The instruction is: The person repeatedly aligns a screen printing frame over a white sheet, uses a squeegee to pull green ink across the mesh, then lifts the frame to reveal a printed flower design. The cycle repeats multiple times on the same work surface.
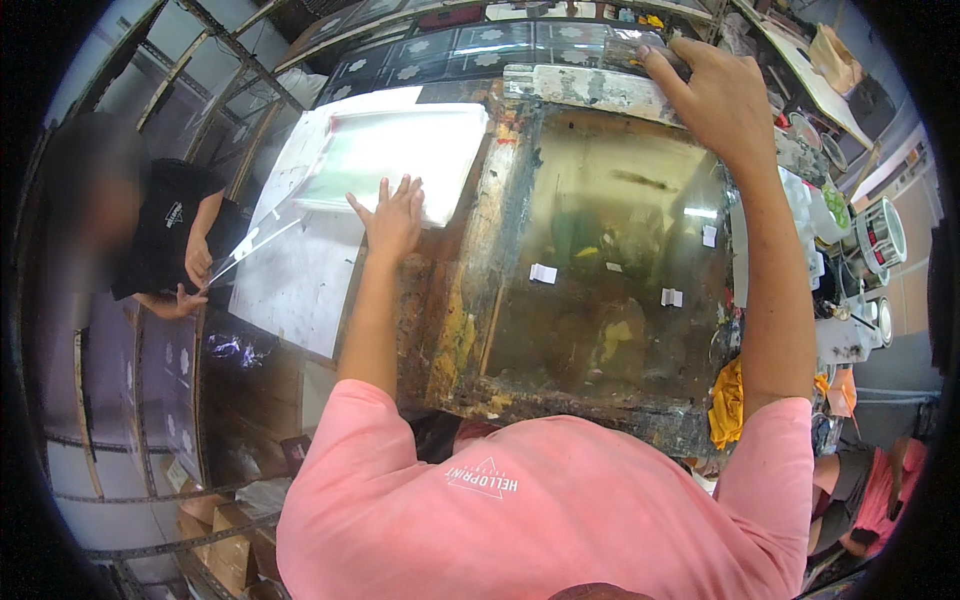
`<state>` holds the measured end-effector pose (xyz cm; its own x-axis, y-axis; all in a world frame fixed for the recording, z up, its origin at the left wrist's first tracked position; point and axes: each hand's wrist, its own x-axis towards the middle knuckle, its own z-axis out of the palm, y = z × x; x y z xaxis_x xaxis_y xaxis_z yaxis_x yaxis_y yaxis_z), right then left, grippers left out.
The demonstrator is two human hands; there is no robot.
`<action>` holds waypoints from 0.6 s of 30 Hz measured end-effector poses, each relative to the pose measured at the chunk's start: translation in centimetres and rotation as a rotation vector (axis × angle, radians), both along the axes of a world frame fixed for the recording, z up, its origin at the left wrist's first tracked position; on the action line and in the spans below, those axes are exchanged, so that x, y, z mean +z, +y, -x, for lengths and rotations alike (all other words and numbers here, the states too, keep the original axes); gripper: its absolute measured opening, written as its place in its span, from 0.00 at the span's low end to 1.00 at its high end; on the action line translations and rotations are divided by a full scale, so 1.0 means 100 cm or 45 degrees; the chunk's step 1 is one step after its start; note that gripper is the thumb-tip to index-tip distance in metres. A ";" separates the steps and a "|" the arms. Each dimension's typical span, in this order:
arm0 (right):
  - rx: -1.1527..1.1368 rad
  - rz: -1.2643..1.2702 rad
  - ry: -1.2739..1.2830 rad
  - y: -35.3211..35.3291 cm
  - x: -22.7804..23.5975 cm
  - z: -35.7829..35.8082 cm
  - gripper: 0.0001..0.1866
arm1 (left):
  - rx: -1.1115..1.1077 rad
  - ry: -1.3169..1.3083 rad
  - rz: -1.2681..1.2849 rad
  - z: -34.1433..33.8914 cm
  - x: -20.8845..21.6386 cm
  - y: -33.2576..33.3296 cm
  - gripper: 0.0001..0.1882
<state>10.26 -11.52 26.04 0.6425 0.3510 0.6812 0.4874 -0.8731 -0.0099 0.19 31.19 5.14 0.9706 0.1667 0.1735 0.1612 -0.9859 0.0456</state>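
My left hand (pixel 392 218) lies with its fingers spread on the near edge of a stack of clear, shiny plastic sheets (pixel 390 150), left of centre. Up at the far right, my right hand (pixel 722 98) is closed round the end of a paint-stained wooden bar (pixel 600 90); its fingertips are partly hidden. Between my arms is a glossy brownish work surface (pixel 590 220) in a paint-crusted frame. Small white paper tabs (pixel 543 274) sit on it.
At the left a person in a black shirt (pixel 170 235) holds thin white strips (pixel 235 258) over a white board (pixel 300 300). Tubs and buckets (pixel 880 236) crowd the right side. A yellow cloth (pixel 727 402) hangs by my right elbow. Metal racks stand at the left.
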 end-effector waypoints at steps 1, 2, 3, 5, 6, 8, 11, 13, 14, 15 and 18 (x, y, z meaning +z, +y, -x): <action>0.001 -0.001 0.001 0.001 0.000 0.001 0.31 | 0.063 -0.062 0.143 -0.005 0.004 0.010 0.32; -0.001 -0.002 0.002 0.001 0.000 0.001 0.31 | 0.124 -0.124 0.286 -0.011 0.009 0.022 0.32; 0.016 0.005 -0.013 0.002 0.002 0.000 0.31 | 0.184 -0.186 0.428 -0.017 0.012 0.030 0.33; 0.025 0.037 -0.029 -0.001 0.001 -0.002 0.32 | 0.021 -0.238 0.309 -0.026 0.040 0.017 0.33; -0.001 0.043 0.017 -0.003 0.003 -0.001 0.31 | -0.056 -0.266 0.251 -0.026 0.060 0.009 0.33; -0.049 0.054 0.111 -0.003 0.009 0.001 0.31 | -0.236 -0.139 0.015 -0.018 0.078 -0.035 0.27; 0.040 -0.113 -0.031 0.007 0.011 0.007 0.28 | -0.404 -0.024 -0.072 -0.004 0.067 -0.113 0.21; 0.052 -0.142 -0.009 0.009 0.012 0.001 0.29 | -0.478 0.048 0.064 -0.004 0.037 -0.156 0.25; 0.043 -0.145 -0.003 0.008 0.014 0.000 0.29 | -0.562 0.089 0.124 -0.008 0.019 -0.178 0.28; 0.035 -0.153 0.015 0.005 0.016 0.002 0.30 | -0.597 0.120 0.155 -0.004 0.009 -0.205 0.35; 0.049 -0.089 -0.044 0.004 0.010 0.000 0.30 | -0.682 0.095 0.167 0.011 -0.037 -0.256 0.53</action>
